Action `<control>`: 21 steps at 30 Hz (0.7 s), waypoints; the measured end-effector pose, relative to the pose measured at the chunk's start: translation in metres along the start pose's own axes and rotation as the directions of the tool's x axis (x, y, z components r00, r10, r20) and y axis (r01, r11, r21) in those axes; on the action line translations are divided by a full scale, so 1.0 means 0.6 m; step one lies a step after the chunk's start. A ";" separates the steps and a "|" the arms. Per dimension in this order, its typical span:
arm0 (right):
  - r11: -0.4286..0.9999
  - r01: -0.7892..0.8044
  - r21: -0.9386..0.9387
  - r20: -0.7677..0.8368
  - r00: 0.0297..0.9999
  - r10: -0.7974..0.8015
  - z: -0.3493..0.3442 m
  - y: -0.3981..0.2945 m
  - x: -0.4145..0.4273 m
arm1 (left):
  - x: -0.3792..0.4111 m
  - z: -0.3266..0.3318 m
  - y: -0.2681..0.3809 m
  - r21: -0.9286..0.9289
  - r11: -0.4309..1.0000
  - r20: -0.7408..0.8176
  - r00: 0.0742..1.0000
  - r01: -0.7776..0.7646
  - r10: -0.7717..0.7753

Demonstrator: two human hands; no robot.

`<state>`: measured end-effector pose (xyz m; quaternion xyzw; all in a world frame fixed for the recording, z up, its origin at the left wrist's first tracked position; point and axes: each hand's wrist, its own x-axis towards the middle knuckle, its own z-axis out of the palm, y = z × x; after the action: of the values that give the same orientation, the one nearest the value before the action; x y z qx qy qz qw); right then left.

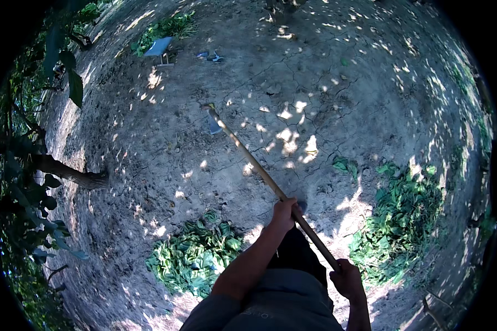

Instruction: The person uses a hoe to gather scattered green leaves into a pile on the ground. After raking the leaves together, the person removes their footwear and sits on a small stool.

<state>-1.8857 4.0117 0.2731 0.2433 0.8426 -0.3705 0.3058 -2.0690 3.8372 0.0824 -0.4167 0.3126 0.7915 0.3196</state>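
My left hand (285,213) grips the middle of a long wooden handle (252,161) of a hoe, in front of my body. My right hand (346,279) is closed around the rear end of the same handle, lower and to the right. The handle runs up and to the left across the picture. At its far end the flat metal hoe blade (214,125) is over the cracked, dry soil; whether it touches the ground I cannot tell.
Heaps of green leaves lie at lower left (194,256) and right (397,223). A small stool (159,46) stands at upper left beside more cut greenery (170,29), with small objects (215,57) near it. A tree trunk (74,176) and leafy branches are at left.
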 end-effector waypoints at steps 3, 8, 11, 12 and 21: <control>0.955 0.289 0.062 -0.152 0.949 -0.277 -0.059 -0.095 0.037 | 0.022 0.047 0.030 -0.064 0.998 0.018 1.000 0.005 -0.004; 0.878 0.478 -0.023 -0.069 0.875 -0.479 -0.113 -0.209 0.094 | 0.052 0.087 0.117 -0.006 1.000 0.005 1.000 0.020 -0.020; 0.864 0.497 -0.084 0.045 0.868 -0.495 -0.134 -0.247 0.114 | 0.069 0.098 0.170 0.009 1.000 -0.047 0.999 0.025 -0.024; 0.872 0.483 -0.082 0.056 0.876 -0.480 -0.142 -0.262 0.117 | 0.075 0.100 0.182 0.016 0.999 -0.052 0.998 0.031 -0.030; 0.930 0.363 -0.052 0.054 0.931 -0.360 -0.202 -0.366 0.148 | 0.153 0.114 0.276 0.048 0.998 -0.044 0.998 0.036 -0.034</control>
<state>-2.1278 3.9887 0.3809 0.0666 0.8771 -0.3999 0.2578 -2.2686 3.8127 0.0725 -0.4313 0.3315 0.7686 0.3367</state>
